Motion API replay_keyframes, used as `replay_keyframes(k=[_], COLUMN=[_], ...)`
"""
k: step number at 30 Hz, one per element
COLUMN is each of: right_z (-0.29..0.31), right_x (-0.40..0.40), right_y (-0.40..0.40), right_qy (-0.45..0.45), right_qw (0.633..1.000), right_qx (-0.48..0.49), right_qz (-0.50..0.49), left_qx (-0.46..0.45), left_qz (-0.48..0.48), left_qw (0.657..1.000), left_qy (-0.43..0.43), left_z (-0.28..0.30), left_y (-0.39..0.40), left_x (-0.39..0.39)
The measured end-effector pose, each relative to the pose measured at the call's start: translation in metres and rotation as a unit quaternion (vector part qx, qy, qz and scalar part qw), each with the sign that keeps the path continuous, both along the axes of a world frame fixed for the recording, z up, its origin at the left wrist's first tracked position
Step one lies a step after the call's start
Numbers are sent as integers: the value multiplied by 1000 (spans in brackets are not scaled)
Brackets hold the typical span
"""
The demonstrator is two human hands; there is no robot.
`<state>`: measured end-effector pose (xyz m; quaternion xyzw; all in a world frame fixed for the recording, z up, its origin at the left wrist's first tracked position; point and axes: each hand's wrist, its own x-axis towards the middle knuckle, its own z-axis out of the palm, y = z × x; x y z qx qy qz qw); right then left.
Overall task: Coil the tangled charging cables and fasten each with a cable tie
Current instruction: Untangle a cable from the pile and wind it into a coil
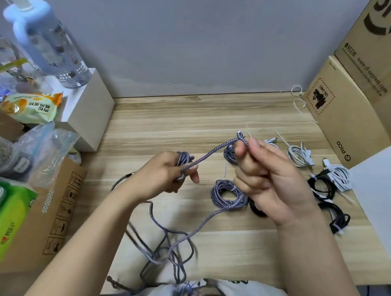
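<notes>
A purple braided cable stretches taut between both hands above the wooden table. My left hand holds several turns of it wound round the fingers. My right hand pinches the cable's bend between thumb and forefinger, raised higher. The rest of this cable lies in a loose tangle at the table's front edge. Tied coils lie on the table: a purple one below my right hand, another purple one behind it, white ones and black ones at the right.
Cardboard boxes stand along the right side, with a white sheet below them. A white box with a water bottle, snack bags, a cardboard box and a green tissue pack crowd the left. Loose white ties lie at the back right.
</notes>
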<state>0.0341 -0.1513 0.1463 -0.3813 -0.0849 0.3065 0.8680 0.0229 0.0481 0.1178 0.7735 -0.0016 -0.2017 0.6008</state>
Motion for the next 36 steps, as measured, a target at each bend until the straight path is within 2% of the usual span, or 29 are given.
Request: replay_keyframes(k=[3,9,11,13,14,16,19,22,24,27,29,31,34,36], right_z=[-3,-11,-11,-12,-12,-15,-22,-31,-35,-34,-29,-23,-15,-11], right_x=[8,15,14,12,11,12,14,7,-1,-11,-17,-23,-28,-28], right_y=[6,7,10,14,17,19,20,25,27,24,22,21,22,23], right_qy=[34,96,75,45,31,5,10,11,0,-1,-2,-13,-47,-80], right_qw=[996,985,988,989,988,983,980,985,981,965,955,947,930,923], right_qx=[-27,-12,-27,-54,-69,-102,-145,-171,-187,-216,-228,-238,-288,-318], right_qz=[-73,-142,-135,-132,-135,-151,-135,-35,49,146,189,216,224,200], left_qx=[-39,-245,-214,-177,-197,-297,-464,-598,-648,-635,-560,-479,-348,-235], left_qz=[-77,-93,-113,-175,-207,-260,-296,-252,-152,37,185,270,287,217], left_qw=[995,962,966,960,947,905,827,758,745,772,806,831,882,934], left_qy=[42,73,89,132,149,158,111,62,50,12,-38,-91,-138,-158], left_z=[5,-1,-5,-6,-5,0,11,24,34,39,31,19,5,-4], left_y=[0,19,20,16,15,14,9,-2,-2,-3,-8,-12,-18,-19], left_x=[-7,-7,-8,-12,-14,-17,-14,-8,-3,7,15,17,16,13])
